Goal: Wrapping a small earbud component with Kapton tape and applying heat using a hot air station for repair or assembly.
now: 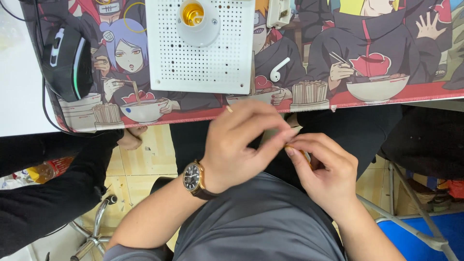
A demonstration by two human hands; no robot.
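Note:
My left hand (239, 142), with a wristwatch (195, 178) on its wrist, and my right hand (324, 171) meet over my lap, just below the table edge. Their fingertips pinch a small thin yellowish piece (296, 147) between them; most of it is hidden by the fingers. A thin pale end (229, 109) sticks up behind my left hand. On the table above them lies a white perforated board (200, 58) with a white lamp socket (195, 19) that has a brass inside.
A cartoon-printed desk mat (377, 48) covers the table. A black computer mouse (67, 60) lies at left, a white earbud (279, 69) right of the board, a white plug block (279, 12) at the top. Chair legs (94, 232) and metal frame (411, 222) stand below.

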